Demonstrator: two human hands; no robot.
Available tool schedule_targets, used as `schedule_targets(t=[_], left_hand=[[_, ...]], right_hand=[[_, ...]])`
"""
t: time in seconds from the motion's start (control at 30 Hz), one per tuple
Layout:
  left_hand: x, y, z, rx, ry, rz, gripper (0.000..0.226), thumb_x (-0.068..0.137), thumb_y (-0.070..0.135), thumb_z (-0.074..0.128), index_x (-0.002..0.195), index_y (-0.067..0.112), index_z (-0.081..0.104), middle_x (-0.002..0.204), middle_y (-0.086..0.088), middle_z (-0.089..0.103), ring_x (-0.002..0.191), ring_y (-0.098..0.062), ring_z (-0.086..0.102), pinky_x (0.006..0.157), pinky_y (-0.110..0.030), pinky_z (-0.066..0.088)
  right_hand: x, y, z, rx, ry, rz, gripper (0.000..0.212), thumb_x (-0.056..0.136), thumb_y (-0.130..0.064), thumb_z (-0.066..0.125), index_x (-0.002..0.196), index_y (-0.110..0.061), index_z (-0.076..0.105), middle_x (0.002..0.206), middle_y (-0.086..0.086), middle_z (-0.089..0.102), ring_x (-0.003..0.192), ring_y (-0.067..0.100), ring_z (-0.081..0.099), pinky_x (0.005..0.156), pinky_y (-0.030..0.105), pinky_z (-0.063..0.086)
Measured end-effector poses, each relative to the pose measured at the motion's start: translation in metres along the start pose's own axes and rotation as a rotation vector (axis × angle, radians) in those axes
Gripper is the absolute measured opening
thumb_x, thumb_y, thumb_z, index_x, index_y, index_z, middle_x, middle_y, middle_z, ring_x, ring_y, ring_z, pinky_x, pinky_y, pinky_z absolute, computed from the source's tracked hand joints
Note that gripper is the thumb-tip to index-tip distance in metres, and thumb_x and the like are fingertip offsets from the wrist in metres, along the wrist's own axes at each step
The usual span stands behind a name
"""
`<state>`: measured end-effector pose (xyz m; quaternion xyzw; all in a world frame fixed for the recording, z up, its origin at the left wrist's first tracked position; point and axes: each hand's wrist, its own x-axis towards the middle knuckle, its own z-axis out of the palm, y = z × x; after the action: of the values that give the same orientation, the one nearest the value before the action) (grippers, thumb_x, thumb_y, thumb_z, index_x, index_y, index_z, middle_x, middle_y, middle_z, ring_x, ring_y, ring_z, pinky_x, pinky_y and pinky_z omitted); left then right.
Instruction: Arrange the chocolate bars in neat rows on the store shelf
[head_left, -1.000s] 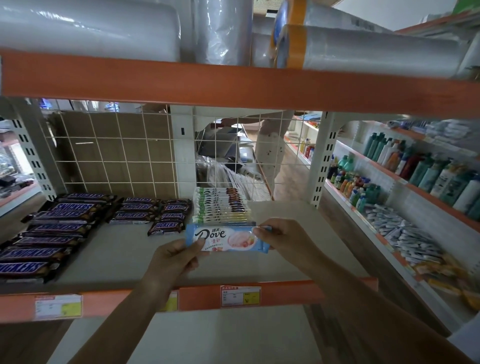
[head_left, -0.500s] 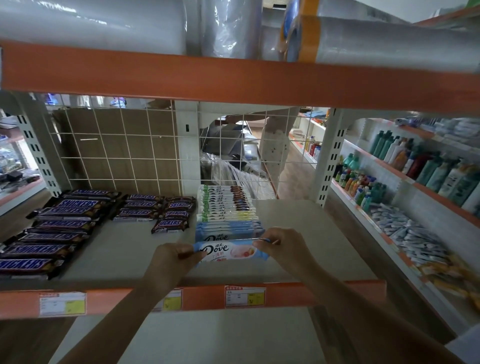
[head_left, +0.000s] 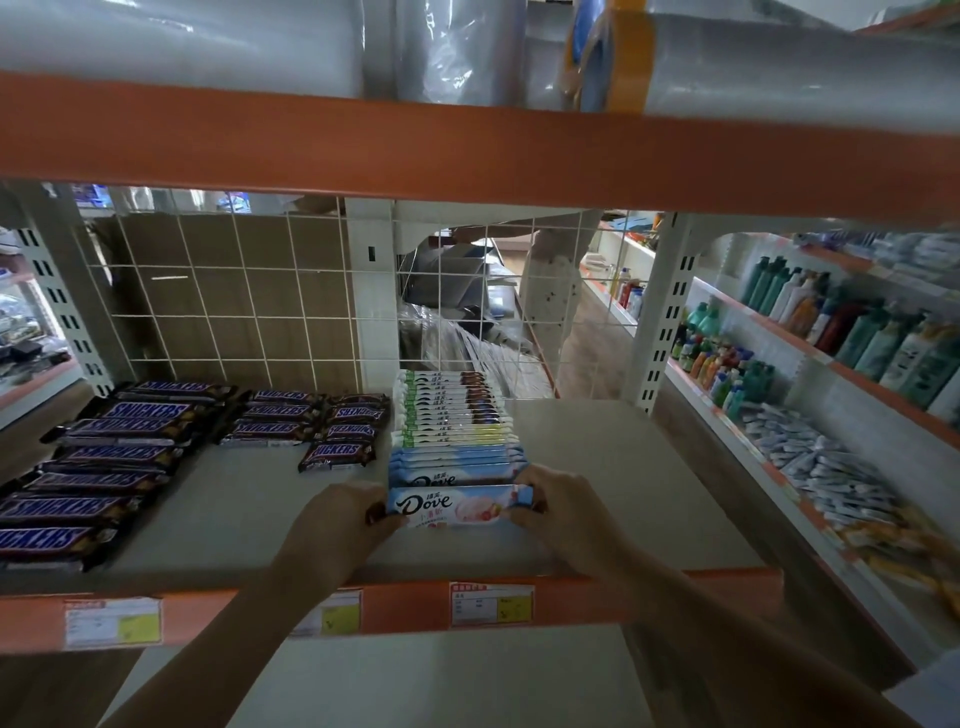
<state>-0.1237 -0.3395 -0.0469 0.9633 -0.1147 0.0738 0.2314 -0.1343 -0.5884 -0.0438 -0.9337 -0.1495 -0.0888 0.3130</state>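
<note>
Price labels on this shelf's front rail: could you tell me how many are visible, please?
3 labels: one near the left end, one mid-rail partly behind the left arm, one just right, below the held Dove bar. The arms may hide more.

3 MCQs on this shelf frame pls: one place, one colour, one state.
1. Where is the Dove bar that both hands hold?
A. at the near end of the Dove row
B. among the Snickers bars
C. on the shelf above

2. What colour is the shelf's front edge?
A. green
B. orange
C. black

3. What are the left hand and right hand doing?
A. both hang free
B. only the left holds the bar
C. each pinches one end of the bar

Answers: 1 A, it lies just in front of the row; 2 B, the strip with the price tags is orange; 3 C, fingers close on both ends.
</note>
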Motion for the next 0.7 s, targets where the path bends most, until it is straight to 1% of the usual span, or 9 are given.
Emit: schedule_targets(t=[0.1, 0.17, 0.23, 0.3, 0.33, 0.4, 0.5, 0.6, 0.7], left_hand=[[0.006, 0.002, 0.0, 0.061, -0.005, 0.003, 0.023, 0.088, 0.037, 0.058, 0.088, 0.016, 0.065, 0.084, 0.001, 0.063, 0.081, -0.016, 0.057, 0.07, -0.026, 0.039], [0.009, 0.004, 0.001, 0.082, -0.015, 0.003, 0.025, 0.089, 0.036, 0.056, 0.095, 0.015, 0.066, 0.09, -0.001, 0.064, 0.084, -0.016, 0.057, 0.073, -0.027, 0.041], [0.011, 0.005, 0.001, 0.093, -0.03, 0.013, 0.021, 0.09, 0.036, 0.054, 0.088, 0.018, 0.063, 0.083, 0.002, 0.06, 0.081, -0.016, 0.055, 0.07, -0.026, 0.039], [0.012, 0.005, 0.0, 0.154, -0.032, 0.039, 0.024, 0.091, 0.038, 0.052, 0.07, 0.026, 0.049, 0.07, 0.009, 0.048, 0.074, -0.014, 0.048, 0.065, -0.025, 0.034], [0.012, 0.005, 0.0, 0.185, -0.033, 0.043, 0.028, 0.091, 0.039, 0.052, 0.067, 0.027, 0.043, 0.066, 0.01, 0.042, 0.072, -0.013, 0.045, 0.063, -0.024, 0.031], [0.012, 0.004, 0.0, 0.214, -0.013, 0.058, 0.026, 0.091, 0.042, 0.051, 0.072, 0.026, 0.045, 0.064, 0.011, 0.038, 0.071, -0.012, 0.044, 0.062, -0.024, 0.029], [0.012, 0.003, 0.0, 0.248, 0.018, 0.059, 0.023, 0.091, 0.044, 0.048, 0.083, 0.024, 0.056, 0.071, 0.01, 0.046, 0.075, -0.01, 0.048, 0.063, -0.024, 0.031], [0.011, 0.004, 0.0, 0.221, 0.022, 0.053, 0.026, 0.091, 0.045, 0.048, 0.097, 0.026, 0.063, 0.089, 0.008, 0.062, 0.084, -0.011, 0.056, 0.069, -0.024, 0.039], [0.009, 0.007, -0.002, 0.252, 0.023, 0.031, 0.023, 0.09, 0.048, 0.047, 0.096, 0.029, 0.06, 0.092, 0.008, 0.061, 0.088, -0.01, 0.057, 0.066, -0.023, 0.035]], right_hand=[[0.006, 0.0, 0.001, -0.051, 0.028, 0.002, 0.028, 0.083, -0.028, 0.069, 0.106, -0.014, 0.06, 0.11, 0.003, 0.067, 0.092, 0.01, 0.064, 0.069, 0.01, 0.049], [0.01, 0.001, 0.002, -0.068, 0.045, 0.026, 0.03, 0.083, -0.027, 0.068, 0.108, -0.014, 0.058, 0.11, 0.005, 0.067, 0.092, 0.013, 0.065, 0.073, 0.017, 0.053], [0.012, 0.003, 0.003, -0.067, 0.054, 0.051, 0.031, 0.083, -0.028, 0.068, 0.107, -0.014, 0.055, 0.109, 0.006, 0.067, 0.091, 0.016, 0.066, 0.075, 0.029, 0.056], [0.013, 0.005, 0.004, -0.077, 0.059, 0.059, 0.032, 0.082, -0.031, 0.069, 0.105, -0.015, 0.051, 0.106, 0.005, 0.068, 0.087, 0.016, 0.066, 0.072, 0.033, 0.056], [0.013, 0.005, 0.003, -0.089, 0.056, 0.066, 0.033, 0.082, -0.032, 0.069, 0.104, -0.016, 0.05, 0.105, 0.004, 0.068, 0.086, 0.017, 0.066, 0.071, 0.034, 0.056], [0.014, 0.005, 0.003, -0.116, 0.057, 0.068, 0.035, 0.082, -0.034, 0.069, 0.104, -0.016, 0.05, 0.103, 0.004, 0.068, 0.084, 0.017, 0.065, 0.071, 0.035, 0.056], [0.014, 0.006, 0.003, -0.142, 0.059, 0.059, 0.034, 0.083, -0.034, 0.068, 0.105, -0.016, 0.05, 0.103, 0.004, 0.068, 0.084, 0.016, 0.065, 0.071, 0.033, 0.056], [0.015, 0.005, 0.003, -0.154, 0.049, 0.059, 0.034, 0.084, -0.034, 0.066, 0.107, -0.015, 0.05, 0.106, 0.004, 0.067, 0.086, 0.017, 0.065, 0.072, 0.033, 0.057], [0.015, 0.003, 0.004, -0.187, 0.06, 0.062, 0.036, 0.083, -0.034, 0.067, 0.107, -0.014, 0.05, 0.109, 0.004, 0.065, 0.087, 0.015, 0.064, 0.072, 0.03, 0.056]])
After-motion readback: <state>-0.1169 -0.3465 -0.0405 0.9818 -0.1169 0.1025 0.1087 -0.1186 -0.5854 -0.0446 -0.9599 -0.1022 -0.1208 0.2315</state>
